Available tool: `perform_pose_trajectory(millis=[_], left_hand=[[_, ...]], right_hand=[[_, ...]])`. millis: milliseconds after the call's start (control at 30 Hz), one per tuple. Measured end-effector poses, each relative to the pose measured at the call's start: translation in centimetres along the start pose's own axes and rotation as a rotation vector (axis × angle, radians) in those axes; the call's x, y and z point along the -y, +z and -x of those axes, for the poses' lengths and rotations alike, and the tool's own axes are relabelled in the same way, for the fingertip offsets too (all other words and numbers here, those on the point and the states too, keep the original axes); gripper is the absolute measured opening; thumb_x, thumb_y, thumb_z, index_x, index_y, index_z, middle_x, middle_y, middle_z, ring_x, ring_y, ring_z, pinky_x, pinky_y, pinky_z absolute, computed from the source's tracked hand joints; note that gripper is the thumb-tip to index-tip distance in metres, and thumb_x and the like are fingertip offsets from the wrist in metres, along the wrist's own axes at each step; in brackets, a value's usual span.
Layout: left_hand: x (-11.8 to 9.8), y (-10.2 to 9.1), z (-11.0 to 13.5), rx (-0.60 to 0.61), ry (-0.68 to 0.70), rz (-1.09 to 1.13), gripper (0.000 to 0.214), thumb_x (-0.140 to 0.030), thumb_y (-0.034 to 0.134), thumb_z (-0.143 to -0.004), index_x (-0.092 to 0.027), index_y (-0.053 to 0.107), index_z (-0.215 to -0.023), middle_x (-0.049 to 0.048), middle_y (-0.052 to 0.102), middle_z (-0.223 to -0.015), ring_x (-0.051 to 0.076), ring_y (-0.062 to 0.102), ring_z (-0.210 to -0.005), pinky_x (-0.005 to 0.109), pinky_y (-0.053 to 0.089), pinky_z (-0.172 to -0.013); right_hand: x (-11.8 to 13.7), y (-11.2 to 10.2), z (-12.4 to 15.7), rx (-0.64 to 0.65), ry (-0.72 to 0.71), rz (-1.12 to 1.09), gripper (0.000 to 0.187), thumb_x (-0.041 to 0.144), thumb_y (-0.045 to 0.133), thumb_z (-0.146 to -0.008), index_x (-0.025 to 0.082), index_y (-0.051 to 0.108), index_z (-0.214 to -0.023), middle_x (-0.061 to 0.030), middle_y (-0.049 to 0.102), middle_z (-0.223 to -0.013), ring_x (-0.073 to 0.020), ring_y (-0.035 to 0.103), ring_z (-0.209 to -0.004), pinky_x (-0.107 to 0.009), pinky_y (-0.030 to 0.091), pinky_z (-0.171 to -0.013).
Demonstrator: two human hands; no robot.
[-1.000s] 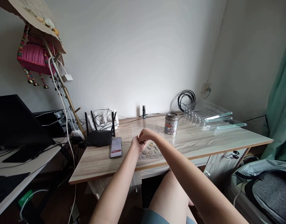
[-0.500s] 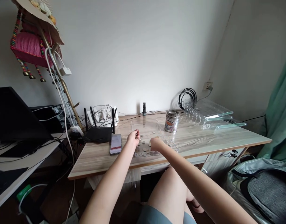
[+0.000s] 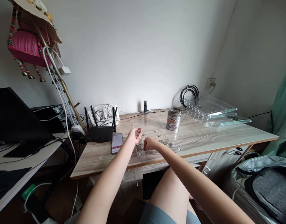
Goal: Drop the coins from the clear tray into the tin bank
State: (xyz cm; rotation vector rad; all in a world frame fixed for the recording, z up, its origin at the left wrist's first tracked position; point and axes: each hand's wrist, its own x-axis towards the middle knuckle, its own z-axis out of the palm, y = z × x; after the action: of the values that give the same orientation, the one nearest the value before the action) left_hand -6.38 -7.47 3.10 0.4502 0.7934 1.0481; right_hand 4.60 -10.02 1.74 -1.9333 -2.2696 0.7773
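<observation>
Around the tray (image 3: 149, 126), phone (image 3: 117, 143); tin (image 3: 173, 120)

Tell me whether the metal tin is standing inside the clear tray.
No, the metal tin stands on the desk, to the right of the clear tray.

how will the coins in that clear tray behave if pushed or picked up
The coins look like thin metal discs, so probably stiff and fairly heavy for their size. Lying flat in the smooth-looking clear tray, they'd likely slide rather than roll, and may be awkward to lift.
</observation>
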Motion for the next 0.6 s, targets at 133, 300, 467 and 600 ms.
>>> perform_pose_trajectory(millis=[133, 300, 467, 600], left_hand=[[0.2, 0.2, 0.0, 0.015, 0.012, -0.008, 0.012, -0.008, 0.039, -0.067, -0.010, 0.049, -0.073, -0.0007, 0.042, -0.052, 0.002, 0.029, -0.034, 0.014, 0.014, -0.029], [0.1, 0.6, 0.1, 0.040, 0.021, -0.012, 0.012, -0.007, 0.038, -0.066, -0.011, 0.048, -0.072, -0.0012, 0.041, -0.050, 0.003, 0.028, -0.034, 0.013, 0.014, -0.029], [0.0, 0.7, 0.2, 0.039, 0.014, -0.016, 0.012, -0.008, 0.038, -0.067, -0.011, 0.048, -0.073, -0.0011, 0.041, -0.050, 0.003, 0.028, -0.034, 0.013, 0.014, -0.030], [0.0, 0.5, 0.1, 0.028, 0.005, -0.016, 0.013, -0.008, 0.038, -0.067, -0.010, 0.049, -0.074, -0.0013, 0.041, -0.050, 0.003, 0.028, -0.033, 0.014, 0.013, -0.030]], right_hand=[[0.6, 0.3, -0.8, 0.046, -0.008, -0.109, 0.013, 0.016, 0.058, -0.059, 0.014, 0.059, -0.072, -0.0009, 0.058, -0.057, -0.0090, 0.054, -0.053, -0.016, 0.043, -0.045], [1.6, 0.7, -1.3, 0.096, -0.026, -0.123, 0.009, 0.016, 0.062, -0.051, 0.012, 0.058, -0.059, -0.0006, 0.056, -0.052, -0.0087, 0.050, -0.047, -0.016, 0.039, -0.040], [1.1, 0.0, -1.6, 0.034, -0.063, -0.075, 0.014, 0.019, 0.063, -0.051, 0.013, 0.061, -0.064, -0.0013, 0.060, -0.062, -0.0088, 0.052, -0.052, -0.017, 0.039, -0.045], [0.2, -0.6, -1.7, -0.016, -0.049, 0.015, 0.022, 0.016, 0.065, -0.046, 0.016, 0.063, -0.068, -0.0007, 0.061, -0.065, -0.0129, 0.054, -0.062, -0.019, 0.040, -0.052]])
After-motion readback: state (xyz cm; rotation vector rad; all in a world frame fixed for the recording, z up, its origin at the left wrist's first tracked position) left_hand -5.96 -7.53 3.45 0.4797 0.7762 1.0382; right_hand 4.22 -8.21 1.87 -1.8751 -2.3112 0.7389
